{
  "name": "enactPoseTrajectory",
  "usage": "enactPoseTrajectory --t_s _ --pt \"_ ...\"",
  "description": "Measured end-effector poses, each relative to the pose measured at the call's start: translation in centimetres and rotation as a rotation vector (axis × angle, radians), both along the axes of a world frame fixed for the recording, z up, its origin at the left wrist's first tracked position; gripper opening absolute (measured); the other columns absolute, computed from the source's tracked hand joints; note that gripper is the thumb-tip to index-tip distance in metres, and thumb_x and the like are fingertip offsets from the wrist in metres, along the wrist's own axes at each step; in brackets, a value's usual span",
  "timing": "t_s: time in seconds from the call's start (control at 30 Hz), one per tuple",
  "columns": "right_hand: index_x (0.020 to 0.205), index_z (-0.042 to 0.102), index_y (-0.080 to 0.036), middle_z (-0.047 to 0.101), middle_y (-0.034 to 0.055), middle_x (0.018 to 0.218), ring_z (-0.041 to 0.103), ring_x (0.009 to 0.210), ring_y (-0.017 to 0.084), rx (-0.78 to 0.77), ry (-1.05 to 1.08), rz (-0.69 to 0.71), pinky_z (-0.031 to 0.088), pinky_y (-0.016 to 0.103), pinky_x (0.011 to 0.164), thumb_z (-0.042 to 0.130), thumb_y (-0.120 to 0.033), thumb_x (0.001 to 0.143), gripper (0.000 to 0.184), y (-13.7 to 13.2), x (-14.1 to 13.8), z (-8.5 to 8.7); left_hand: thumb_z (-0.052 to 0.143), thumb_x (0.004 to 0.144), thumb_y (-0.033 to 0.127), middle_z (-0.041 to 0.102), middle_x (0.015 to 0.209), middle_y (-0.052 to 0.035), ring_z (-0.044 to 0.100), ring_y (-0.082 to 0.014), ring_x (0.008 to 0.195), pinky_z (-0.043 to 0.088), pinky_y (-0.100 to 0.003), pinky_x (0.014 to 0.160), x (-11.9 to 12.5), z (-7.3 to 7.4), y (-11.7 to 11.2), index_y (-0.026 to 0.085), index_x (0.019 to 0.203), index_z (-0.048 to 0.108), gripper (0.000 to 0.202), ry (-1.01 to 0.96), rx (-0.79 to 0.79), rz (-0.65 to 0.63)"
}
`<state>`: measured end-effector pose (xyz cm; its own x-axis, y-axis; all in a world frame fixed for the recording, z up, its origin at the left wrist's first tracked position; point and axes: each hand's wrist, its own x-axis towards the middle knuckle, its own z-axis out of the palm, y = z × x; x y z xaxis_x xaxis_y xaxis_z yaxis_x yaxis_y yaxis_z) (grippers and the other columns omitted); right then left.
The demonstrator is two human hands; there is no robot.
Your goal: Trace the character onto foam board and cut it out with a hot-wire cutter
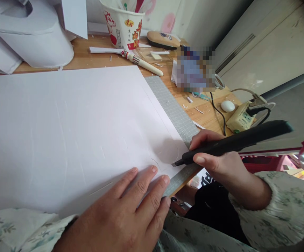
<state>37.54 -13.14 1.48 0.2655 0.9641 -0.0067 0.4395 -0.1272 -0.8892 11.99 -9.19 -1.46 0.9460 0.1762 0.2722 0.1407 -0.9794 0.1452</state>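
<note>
My right hand (220, 157) grips a black utility knife (235, 140), its dark tip meeting a large white board (75, 115) near the right corner. Faint curved and straight lines mark the board's surface, some of them close to the blade. Fingers spread, my left hand (131, 210) lies flat along the front edge, a short way left of the knife tip. Beneath the board, a grey cutting mat (172, 108) with a printed grid sticks out on the right side.
White built-up board pieces (36, 38) stand at the back left. A paper noodle cup (122, 26) holds several items, with a multicolour pen (143, 63) in front. A brown case (163, 40), white egg-shaped object (227, 106), power strip (241, 117) with cables and scattered scraps lie farther right.
</note>
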Motion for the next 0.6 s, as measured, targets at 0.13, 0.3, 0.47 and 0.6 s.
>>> enactPoseTrajectory --t_s 0.13,0.3,0.47,0.6 --pt "0.064 0.063 -0.021 0.060 -0.0017 0.055 0.054 0.051 0.012 -0.028 -0.014 -0.034 0.044 0.021 0.044 0.086 -0.050 0.063 0.038 0.0 -0.7 0.0 0.038 0.103 0.026 0.066 0.133 -0.0010 0.053 -0.0259 0.124 0.026 -0.044 0.106 -0.1 0.1 -0.1 0.025 0.120 0.068 0.034 -0.002 -0.010 0.006" --pt "0.063 0.064 -0.020 0.059 -0.0026 0.054 0.052 0.050 0.010 -0.063 0.041 -0.048 0.041 0.019 0.043 0.084 -0.037 0.064 0.026 0.2 -0.5 -0.3 0.039 0.103 0.024 0.066 0.132 -0.0007 0.055 -0.0239 0.121 0.025 -0.043 0.107 -0.1 0.3 0.0 0.024 0.120 0.068 0.034 0.003 -0.007 -0.004" --pt "0.063 0.064 -0.020 0.060 -0.0025 0.055 0.053 0.050 0.010 -0.058 0.078 -0.032 0.041 0.019 0.043 0.084 -0.034 0.064 0.024 0.4 0.0 -0.5 0.040 0.103 0.025 0.066 0.132 -0.0014 0.053 -0.0242 0.122 0.026 -0.042 0.107 0.0 0.2 0.0 0.023 0.122 0.067 0.033 -0.018 0.017 -0.004" --pt "0.064 0.065 -0.020 0.062 -0.0018 0.057 0.055 0.052 0.011 -0.052 0.094 0.010 0.042 0.020 0.045 0.085 -0.038 0.066 0.026 0.5 0.4 -0.6 0.042 0.103 0.026 0.066 0.132 -0.0007 0.052 -0.0241 0.124 0.025 -0.042 0.108 -0.1 0.3 0.0 0.024 0.123 0.066 0.031 -0.005 0.013 -0.007"
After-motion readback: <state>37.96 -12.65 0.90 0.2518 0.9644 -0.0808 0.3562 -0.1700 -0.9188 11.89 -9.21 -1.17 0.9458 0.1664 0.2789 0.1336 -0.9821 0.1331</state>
